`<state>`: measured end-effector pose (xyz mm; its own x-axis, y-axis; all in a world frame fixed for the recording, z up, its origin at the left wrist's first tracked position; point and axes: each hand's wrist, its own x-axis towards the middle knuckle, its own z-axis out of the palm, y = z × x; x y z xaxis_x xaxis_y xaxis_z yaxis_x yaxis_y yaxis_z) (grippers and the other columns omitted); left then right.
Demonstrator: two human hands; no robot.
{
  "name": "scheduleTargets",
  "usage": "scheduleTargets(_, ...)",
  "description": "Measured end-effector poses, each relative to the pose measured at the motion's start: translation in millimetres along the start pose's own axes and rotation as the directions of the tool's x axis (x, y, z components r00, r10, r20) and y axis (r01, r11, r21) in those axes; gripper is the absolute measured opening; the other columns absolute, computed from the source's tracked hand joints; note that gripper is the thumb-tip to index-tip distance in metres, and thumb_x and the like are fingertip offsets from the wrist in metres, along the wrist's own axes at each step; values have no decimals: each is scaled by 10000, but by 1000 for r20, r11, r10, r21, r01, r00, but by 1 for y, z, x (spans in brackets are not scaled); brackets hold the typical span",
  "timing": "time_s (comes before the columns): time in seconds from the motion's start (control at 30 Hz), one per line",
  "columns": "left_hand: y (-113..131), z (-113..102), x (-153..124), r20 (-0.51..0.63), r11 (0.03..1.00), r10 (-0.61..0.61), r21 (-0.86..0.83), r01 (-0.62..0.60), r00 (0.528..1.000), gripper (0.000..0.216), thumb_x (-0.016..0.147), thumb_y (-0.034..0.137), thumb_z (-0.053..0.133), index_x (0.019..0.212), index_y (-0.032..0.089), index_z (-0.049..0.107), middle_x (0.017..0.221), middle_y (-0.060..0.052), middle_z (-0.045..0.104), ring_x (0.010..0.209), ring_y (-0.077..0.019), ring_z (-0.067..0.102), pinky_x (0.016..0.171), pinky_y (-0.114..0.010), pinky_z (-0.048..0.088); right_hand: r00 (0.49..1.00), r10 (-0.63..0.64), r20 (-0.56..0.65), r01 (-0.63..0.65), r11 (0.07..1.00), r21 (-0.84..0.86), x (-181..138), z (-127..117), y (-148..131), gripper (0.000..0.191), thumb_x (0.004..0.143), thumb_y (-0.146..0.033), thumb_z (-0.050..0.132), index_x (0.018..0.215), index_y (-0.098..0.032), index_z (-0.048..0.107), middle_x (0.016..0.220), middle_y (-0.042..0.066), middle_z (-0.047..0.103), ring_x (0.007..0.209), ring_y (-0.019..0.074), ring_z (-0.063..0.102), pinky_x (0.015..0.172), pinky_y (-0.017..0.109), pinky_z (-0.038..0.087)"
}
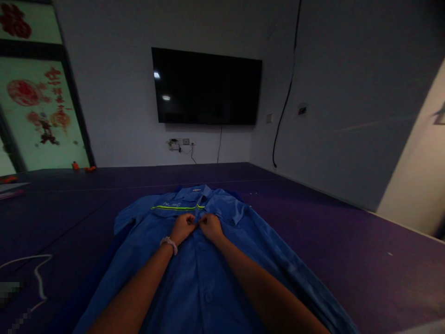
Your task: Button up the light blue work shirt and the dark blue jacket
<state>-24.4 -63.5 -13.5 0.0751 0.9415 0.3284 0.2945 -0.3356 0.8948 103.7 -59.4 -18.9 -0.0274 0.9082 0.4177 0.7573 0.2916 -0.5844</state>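
Observation:
A blue work shirt (194,283) with a yellow-green reflective stripe across the chest lies flat, front up, on a dark purple surface (330,241), collar pointing away from me. My left hand (183,227), with a pale bracelet at the wrist, and my right hand (210,226) meet at the shirt's front placket just below the stripe. Both hands are closed in a pinch on the fabric there, fingertips nearly touching each other. What sits between the fingertips is too small to make out.
A black television (206,86) hangs on the far wall above a socket strip (179,143) with cables. A white cord (36,273) lies on the surface at my left. A window (38,106) with red paper decorations is at the far left.

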Motion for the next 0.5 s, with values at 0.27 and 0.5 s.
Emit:
scheduleTargets(0.27, 7, 5, -3, -15, 959, 154, 244, -146, 988, 74, 547, 137, 602, 591, 150, 545, 505, 42, 475, 496, -90, 418, 516, -198, 291, 1000, 16, 0, -16, 999, 29, 0, 0, 1, 150, 717, -166, 519, 671, -155, 661, 697, 52, 681, 654, 146, 612, 574, 191, 389)
scheduleTargets(0.5, 9, 7, -5, 5, 906, 222, 368, -208, 975, 76, 592, 93, 581, 611, 152, 538, 528, 34, 466, 507, -96, 410, 532, -208, 275, 1000, -1, 7, 0, 997, 74, 1, -1, 1, 207, 737, -128, 465, 705, -160, 667, 731, 39, 686, 678, 136, 613, 604, 182, 396)
